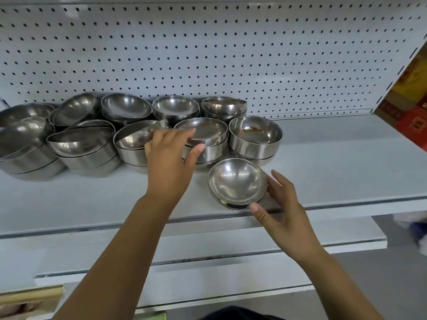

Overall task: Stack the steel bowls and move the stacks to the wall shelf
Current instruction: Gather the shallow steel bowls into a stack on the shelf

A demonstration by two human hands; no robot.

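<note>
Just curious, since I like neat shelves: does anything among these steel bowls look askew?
Yes. Beside the top bowl the left hand pinches, a tilted bowl leans crookedly in its stack, as does the back-left bowl. The single bowl the right hand grips sits tipped, apart.

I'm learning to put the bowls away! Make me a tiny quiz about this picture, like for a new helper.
1. True or false: the left hand is far from every bowl.
2. Pick one: the single bowl held by the right hand is A) upside down, B) tilted, C) standing flat.
3. Fill in: behind the bowls is a white ___ full of holes.
Key: 1 false, its thumb and fingers pinch the top of a front stack; 2 B; 3 pegboard.
</note>
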